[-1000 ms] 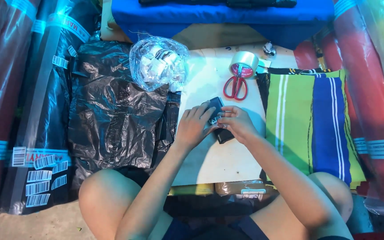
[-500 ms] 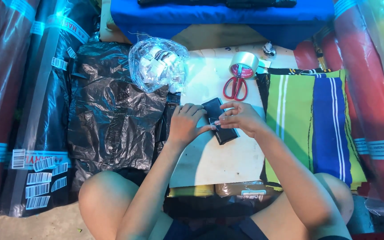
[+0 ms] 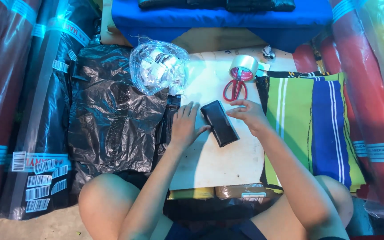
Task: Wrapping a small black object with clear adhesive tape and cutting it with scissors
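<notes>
A small flat black packet (image 3: 219, 122) lies on a white board (image 3: 218, 164) in front of me. My left hand (image 3: 185, 126) rests flat on the board with its fingers spread, the thumb touching the packet's left edge. My right hand (image 3: 247, 114) touches the packet's upper right edge with its fingertips. Neither hand lifts the packet.
Red-handled scissors (image 3: 234, 89) and a roll of clear tape (image 3: 243, 67) lie on the board's far side. A clear bag of small white items (image 3: 158, 66) sits at the far left. Black plastic bags (image 3: 107, 120) lie to the left, striped fabric (image 3: 310, 120) to the right, wrapped fabric rolls on both sides.
The packet, held between both hands before, now lies flat on the board. My left hand has flattened beside it and my right hand has moved to its upper right.
</notes>
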